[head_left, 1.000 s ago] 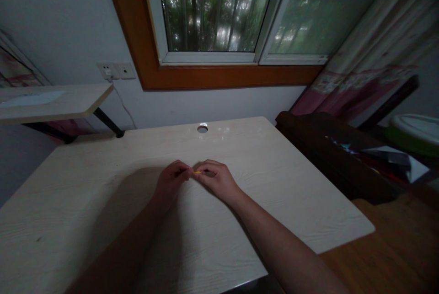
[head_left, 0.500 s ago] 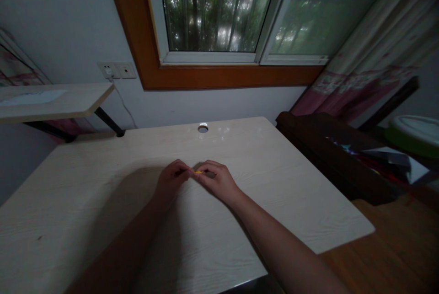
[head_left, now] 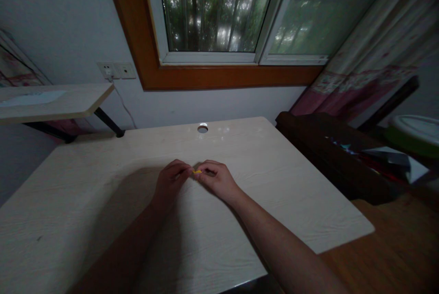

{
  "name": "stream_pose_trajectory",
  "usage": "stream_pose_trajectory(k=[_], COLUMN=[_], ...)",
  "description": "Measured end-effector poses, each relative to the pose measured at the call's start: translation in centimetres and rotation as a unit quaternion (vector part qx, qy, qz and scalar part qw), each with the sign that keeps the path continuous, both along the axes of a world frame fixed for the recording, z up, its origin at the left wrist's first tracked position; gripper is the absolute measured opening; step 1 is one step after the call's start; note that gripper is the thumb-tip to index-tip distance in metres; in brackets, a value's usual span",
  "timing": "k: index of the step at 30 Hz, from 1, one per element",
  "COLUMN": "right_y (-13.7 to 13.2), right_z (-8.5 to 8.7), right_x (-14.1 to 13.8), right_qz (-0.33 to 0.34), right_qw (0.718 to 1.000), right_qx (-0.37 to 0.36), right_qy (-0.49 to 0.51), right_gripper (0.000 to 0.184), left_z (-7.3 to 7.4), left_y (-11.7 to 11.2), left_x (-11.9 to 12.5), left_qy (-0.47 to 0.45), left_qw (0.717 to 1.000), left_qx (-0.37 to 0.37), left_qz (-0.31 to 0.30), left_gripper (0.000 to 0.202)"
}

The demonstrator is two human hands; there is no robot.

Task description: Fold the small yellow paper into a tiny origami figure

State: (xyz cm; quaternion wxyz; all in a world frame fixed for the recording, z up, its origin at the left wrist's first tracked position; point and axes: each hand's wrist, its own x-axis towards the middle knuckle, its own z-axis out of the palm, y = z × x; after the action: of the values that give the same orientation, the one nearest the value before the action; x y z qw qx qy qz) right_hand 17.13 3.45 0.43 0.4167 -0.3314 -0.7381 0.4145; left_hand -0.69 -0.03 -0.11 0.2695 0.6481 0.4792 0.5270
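Observation:
A small, thin yellow piece (head_left: 197,172) shows between my fingertips over the middle of the pale wood-grain desk (head_left: 295,184); it is too small for me to tell its kind. My left hand (head_left: 173,179) pinches its left end between thumb and fingers. From the other side my right hand (head_left: 217,179) grips the right end, thumb below and index finger above. The fingertips of both hands nearly meet and hide most of the piece.
A raised shelf (head_left: 78,102) on black legs stands at the desk's back left, with a white sheet (head_left: 34,97) on it. Behind the desk is a window (head_left: 219,19). Dark wooden furniture (head_left: 315,147) lies to the right. A round cable hole (head_left: 202,128) sits near the back edge.
A little more of the yellow piece shows between the fingertips, as my left fingers have shifted slightly. Both hands otherwise stay in place.

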Motion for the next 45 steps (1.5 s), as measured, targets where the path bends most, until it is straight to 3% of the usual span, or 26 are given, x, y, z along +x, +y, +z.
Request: stream_pose_trajectory(k=[5, 10, 17, 24, 31, 36, 39, 45], right_y=[0.2, 0.4, 0.5, 0.4, 0.3, 0.1, 0.1, 0.3], right_z=[-0.6, -1.1, -1.1, -1.0, -0.9, -0.6, -0.6, -0.8], right_x=[0.1, 0.2, 0.0, 0.0, 0.1, 0.2, 0.4, 0.4], right_qz=[-0.022, -0.05, 0.011, 0.028, 0.013, -0.028, -0.048, -0.064], right_qw=[0.999, 0.986, 0.97, 0.966, 0.975, 0.998, 0.998, 0.991], right_qx=[-0.048, -0.151, -0.225, -0.237, -0.209, -0.05, 0.043, 0.102], right_qy=[0.009, 0.046, 0.087, 0.095, 0.08, 0.009, -0.021, -0.054], right_gripper=[0.013, 0.021, 0.025, 0.027, 0.024, 0.015, 0.01, 0.007], left_z=[0.1, -0.4, -0.9, -1.0, -0.6, -0.4, -0.3, -0.9], left_y=[0.5, 1.0, 0.7, 0.7, 0.4, 0.4, 0.5, 0.9], left_x=[-0.4, -1.1, -0.7, -0.9, -0.7, -0.3, -0.1, -0.2], left_qy=[0.009, 0.023, 0.179, 0.213, 0.2, 0.141, 0.102, 0.06], left_qw=[0.999, 0.997, 0.974, 0.962, 0.97, 0.985, 0.993, 0.997], left_qx=[-0.014, 0.037, 0.138, 0.162, 0.134, 0.093, 0.05, -0.036], left_qz=[0.031, 0.059, 0.022, 0.049, 0.043, 0.035, 0.032, 0.029], left_gripper=[0.021, 0.01, 0.018, 0.015, 0.013, 0.009, 0.007, 0.009])
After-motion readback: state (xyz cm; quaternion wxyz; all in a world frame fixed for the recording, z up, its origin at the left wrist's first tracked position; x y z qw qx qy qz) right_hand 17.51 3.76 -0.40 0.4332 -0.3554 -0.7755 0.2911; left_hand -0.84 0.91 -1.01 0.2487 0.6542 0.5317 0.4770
